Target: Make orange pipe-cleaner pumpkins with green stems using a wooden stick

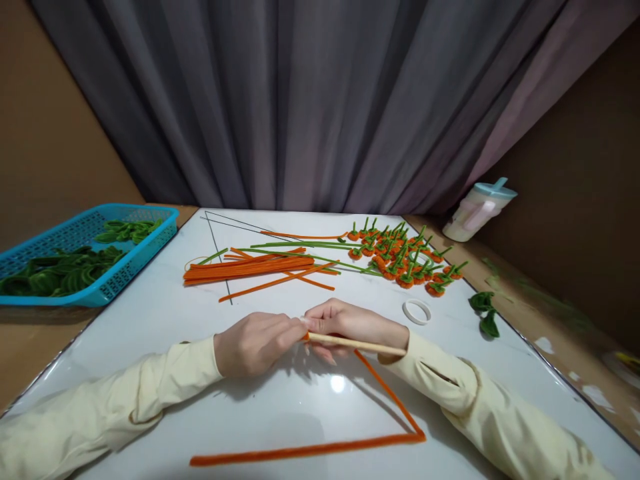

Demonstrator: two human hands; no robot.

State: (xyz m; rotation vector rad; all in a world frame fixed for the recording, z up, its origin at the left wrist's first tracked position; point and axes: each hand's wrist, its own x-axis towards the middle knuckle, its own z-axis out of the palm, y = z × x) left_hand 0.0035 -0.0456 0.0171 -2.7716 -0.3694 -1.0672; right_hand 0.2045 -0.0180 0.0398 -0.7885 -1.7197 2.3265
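Observation:
Over the middle of the white tabletop, my two hands meet at the end of a thin wooden stick (370, 347). The fingers of my left hand (260, 343) are closed at the stick's tip, where a bit of orange shows. My right hand (347, 323) pinches near the same tip, with the stick running under its palm toward the wrist. From beneath this hand hangs an orange pipe cleaner (310, 450), bent sharply at the right and lying across the table toward me. Fingers partly hide how it wraps the stick.
Beyond my hands lies a bundle of orange pipe cleaners (250, 268) with green ones (300, 245). Several small orange pumpkin shapes with green stems (406, 279) stand right, near a white tape ring (417, 311). Green leaf pieces (489, 325), a blue basket (107, 293) and a lidded cup (473, 213) flank them.

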